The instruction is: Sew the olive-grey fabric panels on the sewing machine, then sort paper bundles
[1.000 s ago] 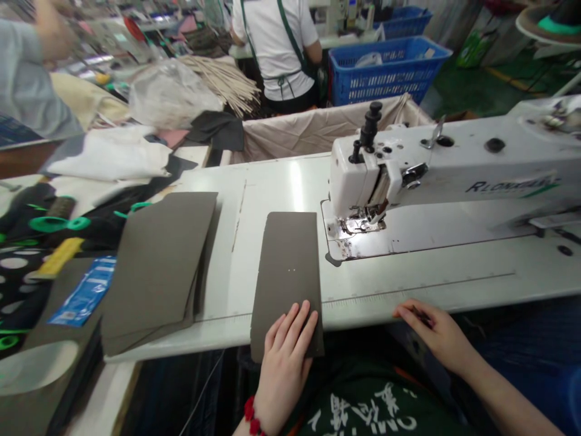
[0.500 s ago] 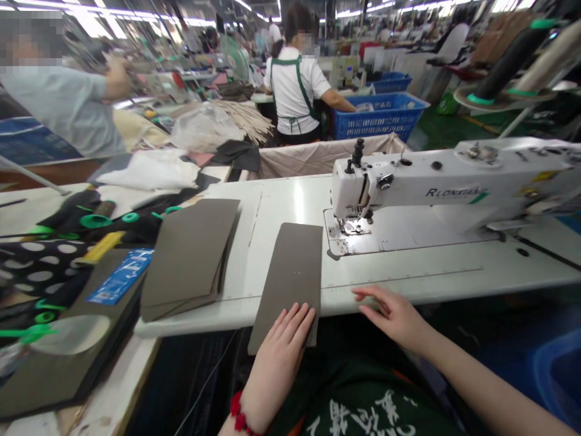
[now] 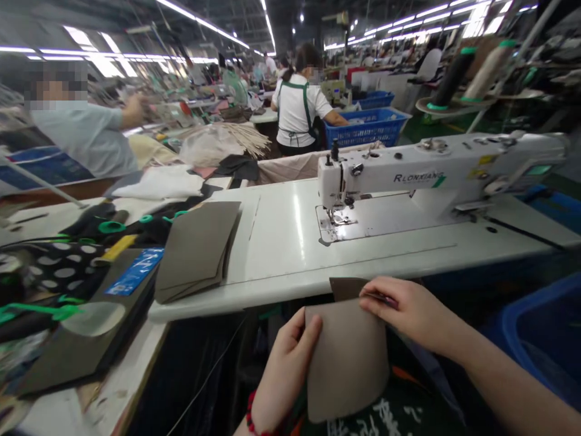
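Sewing table (image 3: 290,272) stands at 12 o'clock; your left hand (image 3: 290,369) and right hand (image 3: 411,309) both close on a tan panel (image 3: 347,363), and the darker sheet (image 3: 347,287) behind it could slip out if your pinch loosens.

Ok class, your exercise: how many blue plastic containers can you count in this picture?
3: a slotted crate beside the co-worker in the white shirt, a second crate behind it, and a tub at lower right, past the person's right arm. More may be hidden farther back.

White sewing machine (image 3: 390,175), pale sewing table (image 3: 281,242), blue plastic crate (image 3: 367,128)
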`<state>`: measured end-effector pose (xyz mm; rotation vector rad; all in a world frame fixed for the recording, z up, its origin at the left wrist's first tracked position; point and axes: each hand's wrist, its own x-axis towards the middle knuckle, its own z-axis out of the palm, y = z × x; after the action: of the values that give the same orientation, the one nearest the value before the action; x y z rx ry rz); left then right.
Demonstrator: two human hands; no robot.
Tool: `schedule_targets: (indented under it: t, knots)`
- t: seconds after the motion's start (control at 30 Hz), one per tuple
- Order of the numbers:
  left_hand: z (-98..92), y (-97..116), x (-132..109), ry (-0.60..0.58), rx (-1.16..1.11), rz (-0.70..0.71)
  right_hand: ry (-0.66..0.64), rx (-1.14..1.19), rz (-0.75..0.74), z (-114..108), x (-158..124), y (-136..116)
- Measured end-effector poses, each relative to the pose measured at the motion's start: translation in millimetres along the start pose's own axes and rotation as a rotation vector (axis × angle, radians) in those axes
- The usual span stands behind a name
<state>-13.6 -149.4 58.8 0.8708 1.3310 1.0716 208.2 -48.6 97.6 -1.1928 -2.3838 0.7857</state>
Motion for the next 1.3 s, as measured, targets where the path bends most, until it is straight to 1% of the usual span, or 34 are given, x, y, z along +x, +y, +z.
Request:
schedule_targets:
  t: [0.03, 0.07, 0.1, 0.13, 0.17, 0.2, 0.23, 0.27, 0.3, 0.33, 0.37, 0.47, 0.6, 0.77, 0.9, 1.03, 1.1, 1.2, 1.23, 1.3]
  knots:
    - [7.6, -6, 1, 0.021, -0.017, -0.011, 0.105, -0.032, 0.008, 2, -8, 2]
    - [14.5, -11, 1, 0.067, -0.023, -0.027, 0.196, -0.054, 0.008, 5, -16, 2]
    - [20.6, -16, 0, 0.128, -0.023, -0.043, 0.244, -0.059, 0.003, 9, -24, 0]
    - [25.9, -20, -1, 0.177, -0.021, -0.058, 0.24, -0.047, -0.007, 14, -32, -3]
    - [30.5, -23, -3, 0.193, -0.023, -0.066, 0.196, -0.026, -0.021, 20, -38, -7]
    - [34.5, -26, -4, 0.166, -0.03, -0.065, 0.14, -0.011, -0.033, 26, -43, -12]
    - [37.9, -27, -5, 0.108, -0.041, -0.053, 0.094, -0.014, -0.036, 32, -48, -16]
    - [40.8, -28, -7, 0.039, -0.052, -0.035, 0.075, -0.037, -0.032, 38, -51, -19]
    - [43.3, -28, -8, -0.013, -0.057, -0.018, 0.081, -0.075, -0.025, 43, -54, -20]
    - [45.3, -28, -9, -0.037, -0.052, -0.005, 0.097, -0.115, -0.019, 48, -56, -21]
    - [47.1, -28, -10, -0.034, -0.04, 0.004, 0.109, -0.146, -0.015, 51, -57, -21]
    - [51.3, -30, -15, 0.012, -0.019, 0.01, 0.12, -0.191, -0.024, 55, -61, -17]
    - [56.9, -33, -21, 0.026, -0.053, 0.007, 0.131, -0.218, -0.042, 55, -65, -14]
    - [61.3, -31, -25, 0.038, -0.004, 0.032, 0.119, -0.165, -0.048, 55, -66, -14]
    - [60.1, -27, -23, 0.075, 0.071, 0.094, 0.141, -0.106, -0.049, 59, -66, -12]
    - [59.5, -23, -18, 0.073, 0.184, 0.193, 0.182, -0.063, -0.054, 65, -65, -12]
    - [61.5, -24, -16, 0.118, 0.204, 0.258, 0.211, -0.025, -0.033, 69, -64, -13]
    - [66.9, -30, -13, 0.26, 0.187, 0.357, 0.242, 0.12, 0.014, 75, -62, -15]
    - [68.8, -33, -13, 0.289, 0.177, 0.373, 0.243, 0.185, 0.021, 77, -62, -15]
    - [72.2, -36, -13, 0.306, 0.127, 0.366, 0.239, 0.269, 0.015, 82, -62, -13]
